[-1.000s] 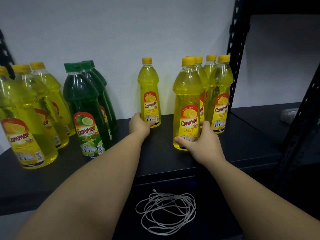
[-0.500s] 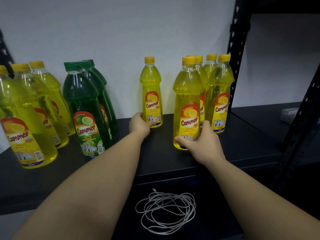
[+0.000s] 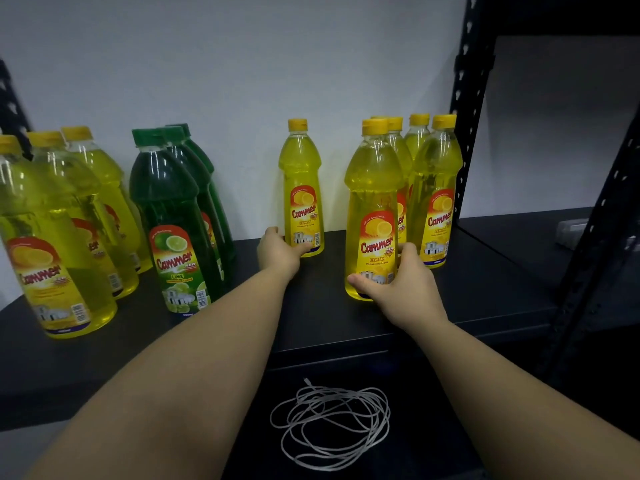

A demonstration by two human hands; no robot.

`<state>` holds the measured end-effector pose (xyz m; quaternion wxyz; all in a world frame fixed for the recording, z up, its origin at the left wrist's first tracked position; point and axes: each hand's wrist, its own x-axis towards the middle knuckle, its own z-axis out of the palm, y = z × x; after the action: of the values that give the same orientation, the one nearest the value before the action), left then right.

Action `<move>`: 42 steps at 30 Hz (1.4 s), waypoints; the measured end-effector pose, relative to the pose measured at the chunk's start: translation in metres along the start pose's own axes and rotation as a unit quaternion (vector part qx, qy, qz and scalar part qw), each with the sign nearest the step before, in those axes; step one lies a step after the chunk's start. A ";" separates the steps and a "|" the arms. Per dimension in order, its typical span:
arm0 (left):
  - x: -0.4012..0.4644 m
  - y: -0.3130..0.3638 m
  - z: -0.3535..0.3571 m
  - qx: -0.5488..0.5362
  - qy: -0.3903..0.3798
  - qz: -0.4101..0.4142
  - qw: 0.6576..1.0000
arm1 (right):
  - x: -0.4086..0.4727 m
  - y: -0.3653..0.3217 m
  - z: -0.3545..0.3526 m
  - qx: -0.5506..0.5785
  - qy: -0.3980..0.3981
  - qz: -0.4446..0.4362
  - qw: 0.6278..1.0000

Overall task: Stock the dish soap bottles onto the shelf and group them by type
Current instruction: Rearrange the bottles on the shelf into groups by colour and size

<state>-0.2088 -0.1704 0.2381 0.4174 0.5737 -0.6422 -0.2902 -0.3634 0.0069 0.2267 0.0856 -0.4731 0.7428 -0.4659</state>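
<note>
Gripping a lone yellow plastic lemon soap bottle point(image 3: 304, 199) low with my left hand point(image 3: 281, 250), fingers curled round its base; right hand point(image 3: 398, 285) holds the front lemon bottle point(image 3: 374, 216) likewise, probably to join both on the black metal shelf point(image 3: 311, 327).

A black shelf point(image 3: 485, 292) is stocked with upright yellow lemon bottles point(image 3: 372, 209) and green lime bottles point(image 3: 173, 216).
</note>
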 end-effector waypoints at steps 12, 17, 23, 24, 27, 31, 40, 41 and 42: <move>-0.059 -0.034 -0.063 0.211 -0.107 0.119 0.964 | -0.010 -0.016 -0.004 -0.028 0.018 0.008 0.999; -0.073 -0.037 -0.078 0.227 -0.121 0.128 0.958 | -0.011 -0.036 0.010 -0.050 -0.008 0.009 0.999; -0.070 -0.039 -0.078 0.170 -0.101 0.105 0.975 | 0.002 -0.053 0.037 -0.043 -0.035 0.015 0.998; -0.069 -0.039 -0.078 0.160 -0.100 0.101 0.977 | 0.005 -0.055 0.041 -0.040 -0.038 0.019 0.998; -0.066 -0.040 -0.076 0.151 -0.093 0.097 0.979 | 0.013 -0.057 0.052 -0.031 -0.046 0.024 0.998; -0.061 -0.042 -0.072 0.160 -0.087 0.097 0.978 | 0.025 -0.060 0.066 -0.026 -0.048 0.029 0.998; -0.058 -0.043 -0.070 0.168 -0.083 0.101 0.977 | 0.035 -0.065 0.086 -0.035 -0.042 0.042 0.998; -0.059 -0.042 -0.070 0.168 -0.083 0.100 0.977 | 0.035 -0.065 0.087 -0.039 -0.042 0.041 0.998; -0.059 -0.042 -0.070 0.168 -0.084 0.099 0.977 | 0.036 -0.066 0.088 -0.043 -0.041 0.039 0.997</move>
<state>-0.1275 -0.1125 0.2242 0.2861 0.5430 -0.7682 -0.1823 -0.2913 -0.0826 0.2407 0.1143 -0.4655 0.7760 -0.4100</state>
